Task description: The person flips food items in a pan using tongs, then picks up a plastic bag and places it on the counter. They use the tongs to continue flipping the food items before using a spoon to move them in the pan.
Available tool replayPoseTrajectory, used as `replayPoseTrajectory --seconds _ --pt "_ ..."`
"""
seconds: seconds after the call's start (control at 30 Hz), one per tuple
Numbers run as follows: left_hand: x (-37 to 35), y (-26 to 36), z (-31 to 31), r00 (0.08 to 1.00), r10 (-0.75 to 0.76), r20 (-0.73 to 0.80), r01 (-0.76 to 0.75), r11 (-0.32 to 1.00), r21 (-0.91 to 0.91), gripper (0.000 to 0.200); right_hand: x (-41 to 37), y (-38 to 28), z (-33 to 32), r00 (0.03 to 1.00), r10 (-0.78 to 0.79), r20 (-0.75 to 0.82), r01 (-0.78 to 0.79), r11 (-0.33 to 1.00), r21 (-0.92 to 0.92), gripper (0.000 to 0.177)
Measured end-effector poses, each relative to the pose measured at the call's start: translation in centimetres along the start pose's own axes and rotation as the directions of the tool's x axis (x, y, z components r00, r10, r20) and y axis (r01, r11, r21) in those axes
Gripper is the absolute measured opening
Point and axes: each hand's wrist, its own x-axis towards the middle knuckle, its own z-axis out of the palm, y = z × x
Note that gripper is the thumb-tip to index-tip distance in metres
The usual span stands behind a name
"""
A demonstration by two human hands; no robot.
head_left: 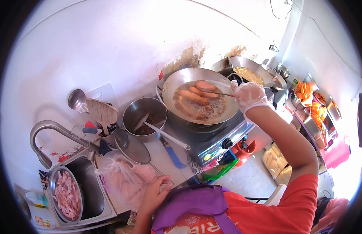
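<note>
My right hand (249, 95), in a clear plastic glove, is closed on the handle of a metal utensil (214, 92). That utensil reaches into a wide wok (169, 87) on the gas stove, where long reddish-brown pieces (193, 95) lie in bubbling oil. Bare and with its fingers apart, my left hand (155, 192) is beside a clear plastic bag (124, 179) of pale pink meat on the counter. Between bag and stove, a pot (128, 117) of dark sauce holds a ladle (161, 130). A blue-handled knife (173, 155) lies near the stove.
A second wok (247, 64) with oil stands behind on the stove. At the left, a bowl of raw meat (67, 195) sits in the sink (107, 202) under a curved faucet (52, 124). Trays of orange food (317, 113) stand at the right. Part of another person (333, 212) shows lower right.
</note>
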Motion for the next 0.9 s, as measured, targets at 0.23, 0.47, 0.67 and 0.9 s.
replayPoseTrajectory --seconds 0.23,0.47,0.67,0.9 --pt "0.1 0.0 -0.1 1.0 0.003 0.007 -0.003 1.0 -0.004 0.033 -0.1 0.1 0.2 0.999 0.007 0.044 -0.006 1.0 -0.014 0.035" --pt "0.1 -0.1 -0.1 1.0 0.009 0.009 -0.009 1.0 0.001 0.033 -1.3 0.4 0.4 1.0 0.004 -0.013 -0.004 1.0 0.02 0.024" --pt "0.4 0.1 0.3 1.0 0.017 -0.004 -0.017 1.0 0.004 0.033 -1.2 1.8 1.1 1.0 0.021 0.006 -0.021 0.999 -0.03 0.028" --pt "0.4 -0.1 0.5 1.0 -0.005 -0.015 0.004 0.999 -0.033 0.034 -0.6 5.1 0.8 0.969 0.133 0.208 -0.159 0.981 0.113 0.038"
